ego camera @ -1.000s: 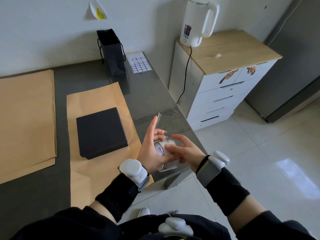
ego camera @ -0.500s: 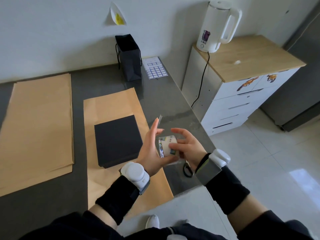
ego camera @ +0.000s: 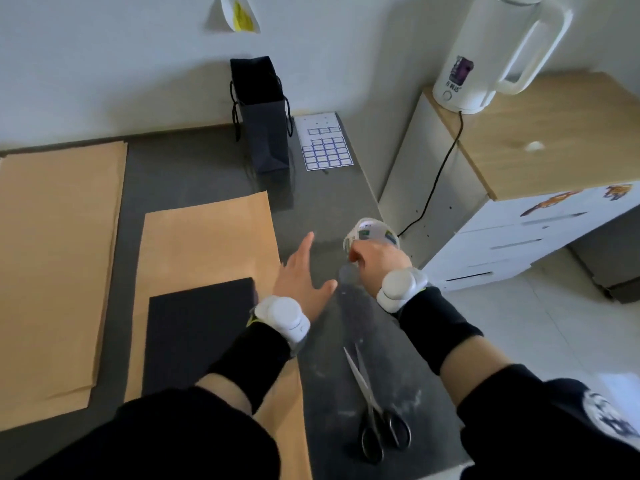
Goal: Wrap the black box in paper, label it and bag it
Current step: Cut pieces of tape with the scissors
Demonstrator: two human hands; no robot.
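1. Your left hand (ego camera: 304, 278) is spread, fingers straight, holding nothing, just beside the brown paper's (ego camera: 207, 244) right edge.
2. Your right hand (ego camera: 377, 261), at its 3 o'clock, curls round a tape roll (ego camera: 372, 233), probably readying tape for sealing.
3. The black box (ego camera: 199, 336) lies unwrapped on the paper at 8 o'clock.
4. Scissors (ego camera: 374, 410) lie at 5 o'clock on the tabletop (ego camera: 311, 202). The bag (ego camera: 265, 123) and label sheet (ego camera: 325, 142) wait at 12.

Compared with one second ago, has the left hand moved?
Yes. The left hand has let go of the tape roll, now held by the right hand alone, and has shifted left toward the black box.
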